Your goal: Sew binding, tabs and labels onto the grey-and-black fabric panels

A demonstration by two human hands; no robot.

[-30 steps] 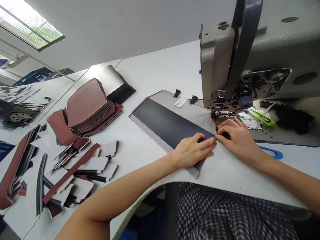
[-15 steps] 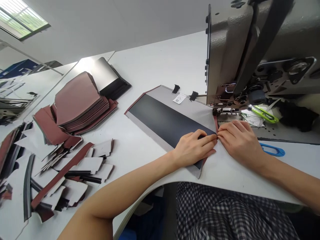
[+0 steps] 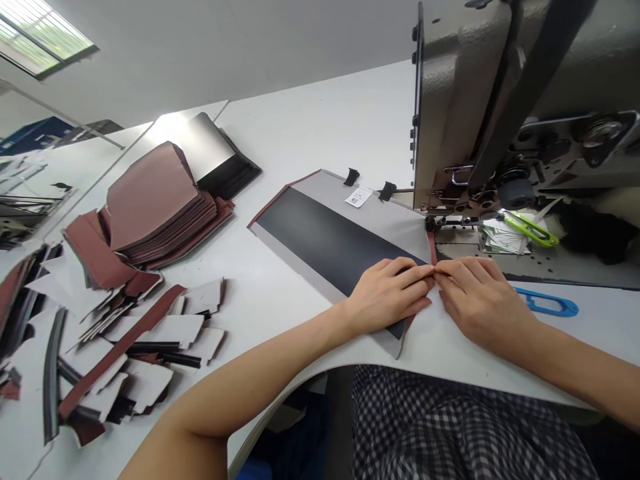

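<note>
A grey fabric panel (image 3: pixel 395 217) with a broad black strip (image 3: pixel 320 233) and maroon edging lies on the white table, its right edge under the needle area of the sewing machine (image 3: pixel 460 120). My left hand (image 3: pixel 390 297) rests on the panel's near right part, fingers closed at the edge. Against those fingertips, my right hand (image 3: pixel 475 287) pinches the maroon edging (image 3: pixel 432 248) just in front of the presser foot. The fingertips of both hands meet and hide the exact spot gripped. A white label (image 3: pixel 359 197) and two black tabs sit along the far edge.
To the left stand a stack of maroon pieces (image 3: pixel 153 193) and a black stack (image 3: pixel 220 150). Many loose scraps (image 3: pixel 170 330) spread over the front left. Green thread snips (image 3: pixel 531 229) lie on the machine bed, and a blue tool (image 3: pixel 550 303) lies beyond my right wrist.
My right hand has shifted slightly down, its fingers flatter against the edge. The blue tool shows a little more. The panel and my left hand stay nearly where they were.
</note>
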